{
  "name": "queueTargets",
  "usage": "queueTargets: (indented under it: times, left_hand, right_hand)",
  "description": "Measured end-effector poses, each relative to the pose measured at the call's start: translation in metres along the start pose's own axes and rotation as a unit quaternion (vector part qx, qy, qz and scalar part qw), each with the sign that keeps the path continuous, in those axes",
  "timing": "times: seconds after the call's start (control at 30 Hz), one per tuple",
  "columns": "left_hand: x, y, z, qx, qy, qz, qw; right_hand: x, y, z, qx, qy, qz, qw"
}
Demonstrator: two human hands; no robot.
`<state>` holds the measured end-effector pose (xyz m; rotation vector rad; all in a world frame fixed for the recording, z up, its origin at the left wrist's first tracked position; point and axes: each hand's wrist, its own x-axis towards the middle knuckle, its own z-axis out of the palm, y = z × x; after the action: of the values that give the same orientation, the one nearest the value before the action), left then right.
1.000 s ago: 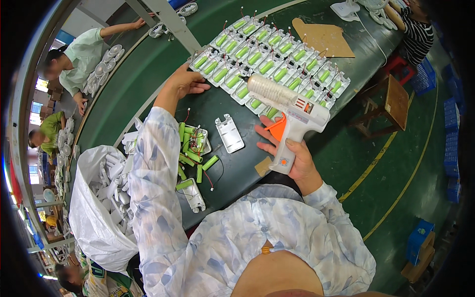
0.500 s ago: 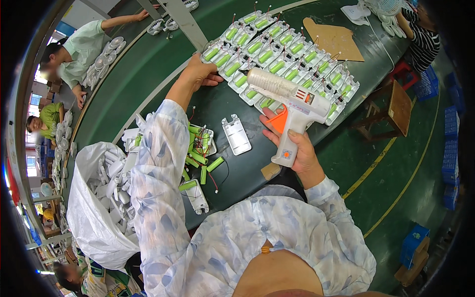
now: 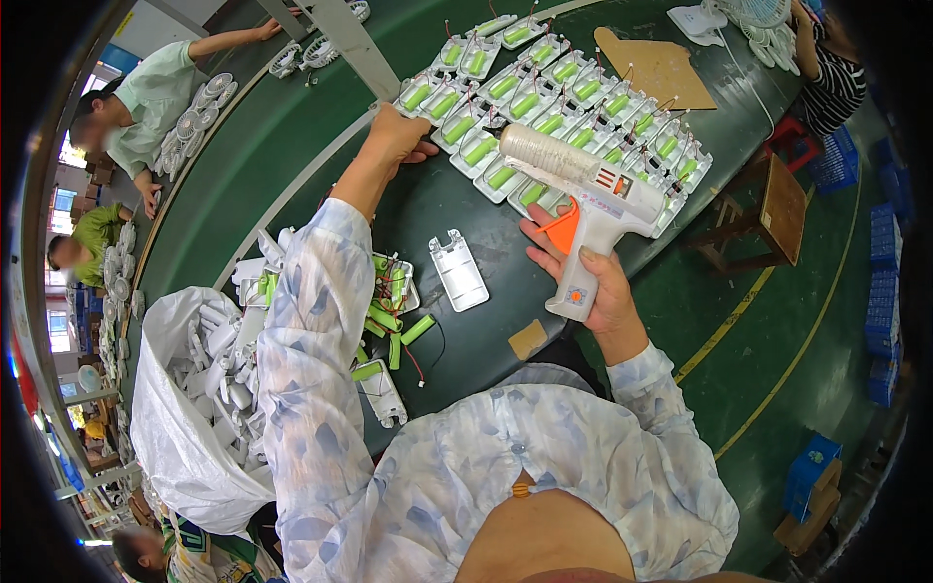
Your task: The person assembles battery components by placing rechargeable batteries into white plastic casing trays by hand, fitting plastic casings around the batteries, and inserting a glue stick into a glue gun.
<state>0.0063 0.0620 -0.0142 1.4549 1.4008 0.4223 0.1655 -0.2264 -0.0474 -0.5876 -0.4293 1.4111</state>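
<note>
left grip (image 3: 397, 136) farther forward, white battery housings (image 3: 551, 124) shifted forward too, gap widened among them

A factory assembly workshop, shown by rows of white casings (image 3: 466, 165) with green cells (image 3: 550, 124) on the table (image 3: 491, 340), a sack (image 3: 180, 457) of plastic parts (image 3: 222, 340), co-workers (image 3: 151, 112) beside piled fans (image 3: 199, 121), and yellow-lined green floor (image 3: 700, 321).

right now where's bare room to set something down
Bare bench lies between the lone white casing and the small brown scrap, and between that casing and the filled casing rows. Crowded: those rows and the loose green cells.
</note>
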Motion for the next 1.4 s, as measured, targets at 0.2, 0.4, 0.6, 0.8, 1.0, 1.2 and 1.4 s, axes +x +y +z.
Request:
queueTargets:
  times: [0.2,0.4,0.6,0.8,1.0,1.2,1.4]
  left_hand:
    - [-0.024,-0.009,-0.008,0.058,0.133,0.131,0.981]
    - [0.003,0.049,-0.001,0.211,0.136,0.401,0.881]
    - [0.108,0.124,0.03,0.365,0.111,0.279,0.881]
    - [0.201,0.11,0.046,0.192,0.043,0.141,0.97]
    - [0.19,0.116,0.065,0.015,-0.054,0.116,0.992]
    - [0.165,0.118,0.07,0.077,-0.146,0.194,0.967]
    - [0.138,0.122,0.073,0.088,-0.185,0.184,0.961]
  right_hand:
    - [0.0,-0.005,-0.001,0.0,-0.012,0.002,1.0]
    - [-0.018,-0.018,-0.005,0.034,-0.032,-0.041,0.998]
    - [-0.057,-0.053,-0.042,0.033,0.002,-0.126,0.992]
    - [-0.069,-0.078,-0.06,0.028,0.08,-0.174,0.981]
    - [-0.058,-0.087,-0.074,0.011,0.092,-0.198,0.976]
    - [-0.051,-0.079,-0.086,0.019,0.079,-0.193,0.978]
    - [-0.057,-0.074,-0.087,0.031,0.074,-0.201,0.976]
